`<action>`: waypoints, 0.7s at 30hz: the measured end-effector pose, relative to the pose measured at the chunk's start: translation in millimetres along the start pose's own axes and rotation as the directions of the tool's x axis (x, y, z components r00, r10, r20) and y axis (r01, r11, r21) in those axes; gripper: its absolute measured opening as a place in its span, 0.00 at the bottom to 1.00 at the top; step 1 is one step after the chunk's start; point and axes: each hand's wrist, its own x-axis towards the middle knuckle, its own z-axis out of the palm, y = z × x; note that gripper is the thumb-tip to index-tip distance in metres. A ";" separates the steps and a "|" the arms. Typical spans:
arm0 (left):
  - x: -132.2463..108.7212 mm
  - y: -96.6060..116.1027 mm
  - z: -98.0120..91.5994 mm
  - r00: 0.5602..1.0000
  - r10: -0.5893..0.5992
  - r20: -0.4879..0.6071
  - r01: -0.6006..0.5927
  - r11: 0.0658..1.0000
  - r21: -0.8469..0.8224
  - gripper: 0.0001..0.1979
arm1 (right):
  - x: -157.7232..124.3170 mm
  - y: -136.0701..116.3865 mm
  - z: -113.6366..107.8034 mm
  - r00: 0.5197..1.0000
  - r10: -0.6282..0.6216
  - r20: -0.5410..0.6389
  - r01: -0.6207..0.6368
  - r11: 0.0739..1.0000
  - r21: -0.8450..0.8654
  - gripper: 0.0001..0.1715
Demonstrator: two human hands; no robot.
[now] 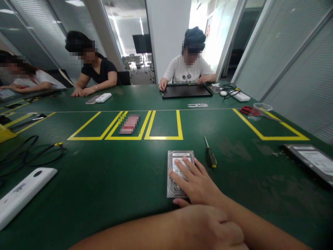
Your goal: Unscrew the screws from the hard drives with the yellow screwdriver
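Note:
A silver hard drive (pixel 170 185) with a white label lies flat on the green table. My right hand (pixel 199 184) rests palm down over it, fingers spread across the label and the thumb beyond its near edge. In front of the right wrist, my left hand (pixel 218 225) is curled closed, its forearm crossing from the lower left. Whatever those fingers may hold is hidden. Just right of the drive, a screwdriver (pixel 211 157) with a black and yellow handle points away from me.
Another hard drive (pixel 312 161) sits at the right. Yellow tape outlines (pixel 163 138) cross the table, one around a pink phone-like object (pixel 130 124). A white power bank (pixel 26 194) and black cables (pixel 33 152) lie left. Opposite, a person (pixel 188 66) handles a black panel (pixel 187 91).

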 end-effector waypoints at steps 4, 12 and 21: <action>-7.2 -17.0 -35.3 0.927 -0.350 -0.134 0.359 0.932 0.056 0.13 | -1.9 -4.1 -0.1 0.997 0.060 -0.055 -0.064 0.996 -0.062 0.28; -54.5 -62.3 -50.3 0.335 -0.942 0.019 0.940 0.335 0.067 0.17 | -6.0 -10.0 -15.4 0.999 0.035 0.028 -0.038 0.995 0.092 0.42; -97.1 -85.5 4.0 0.280 -0.959 -0.040 0.933 0.282 -0.225 0.18 | -8.4 -4.9 -16.6 0.998 0.045 0.043 -0.050 0.991 0.124 0.47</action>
